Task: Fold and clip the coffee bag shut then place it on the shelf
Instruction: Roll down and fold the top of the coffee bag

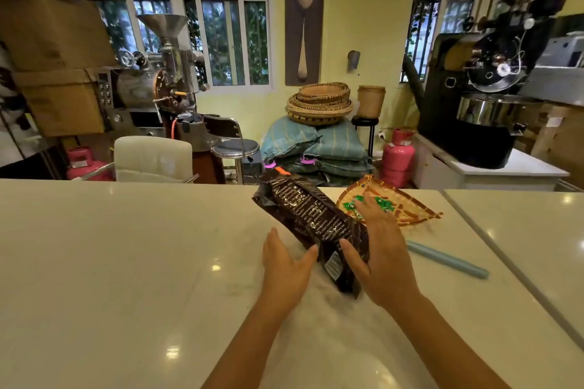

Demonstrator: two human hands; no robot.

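A dark brown coffee bag with pale lettering stands tilted on the white counter, its top leaning away to the upper left. My left hand is at the bag's lower left, thumb touching its side, fingers spread. My right hand cups the bag's right side near the bottom, thumb across the front. An orange tab shows at the bag's top edge. Green clips lie in a woven tray just behind my right hand.
The woven fan-shaped tray sits to the right of the bag. A light blue rod lies on the counter at the right. A counter seam runs diagonally at right. Chairs, roasters, sacks and gas cylinders stand beyond the counter.
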